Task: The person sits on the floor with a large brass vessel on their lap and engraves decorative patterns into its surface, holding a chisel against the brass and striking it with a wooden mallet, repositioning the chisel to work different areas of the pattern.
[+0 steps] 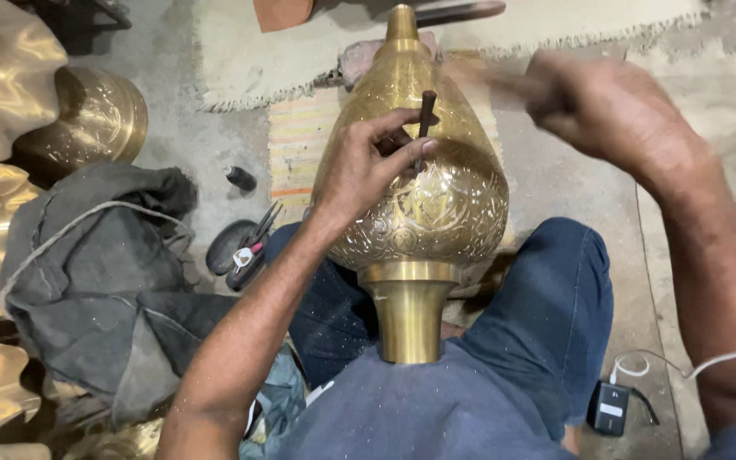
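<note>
A large engraved brass vessel [436, 196] lies between my knees, its plain neck [408, 315] pointing at my body. My left hand [372, 162] rests on the vessel's upper side and pinches a dark metal chisel [427, 111] upright against the brass. My right hand [606, 106] is raised to the right of the vessel, closed on a blurred wooden hammer handle [487, 81] that reaches left toward the chisel. The hammer's head is smeared by motion.
Shiny fluted brass pieces [2, 77] and a round brass pot [100, 115] stand at the left beside a grey cloth heap [95, 281]. Pliers and a dark dish [244, 247] lie by my left knee. A small black box with white cable [611, 407] sits at lower right.
</note>
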The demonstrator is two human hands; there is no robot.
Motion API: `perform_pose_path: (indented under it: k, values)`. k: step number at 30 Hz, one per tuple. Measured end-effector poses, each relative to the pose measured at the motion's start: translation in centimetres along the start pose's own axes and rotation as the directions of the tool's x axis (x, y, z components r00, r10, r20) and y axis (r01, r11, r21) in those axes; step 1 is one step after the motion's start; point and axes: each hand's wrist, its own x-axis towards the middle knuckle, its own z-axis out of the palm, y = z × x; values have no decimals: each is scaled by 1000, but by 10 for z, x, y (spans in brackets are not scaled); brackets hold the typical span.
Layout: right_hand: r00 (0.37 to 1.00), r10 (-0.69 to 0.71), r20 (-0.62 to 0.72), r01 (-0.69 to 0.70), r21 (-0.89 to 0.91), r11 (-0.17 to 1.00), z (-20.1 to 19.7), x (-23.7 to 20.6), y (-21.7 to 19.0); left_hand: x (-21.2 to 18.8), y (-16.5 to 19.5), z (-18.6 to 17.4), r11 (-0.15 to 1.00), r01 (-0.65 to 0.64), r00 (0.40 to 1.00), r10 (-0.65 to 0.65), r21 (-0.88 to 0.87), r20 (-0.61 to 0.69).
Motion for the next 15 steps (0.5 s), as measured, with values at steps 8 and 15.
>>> perform_pose_path:
  k: [8,15]
  values:
    - [995,-38,91,51,-152,987,7,-4,-1,-4,6,-2,996,86,996,-87,11,34]
    - [992,-125,-14,124,-42,991,13,-2,-5,-4,5,-3,997,35,999,-36,67,19]
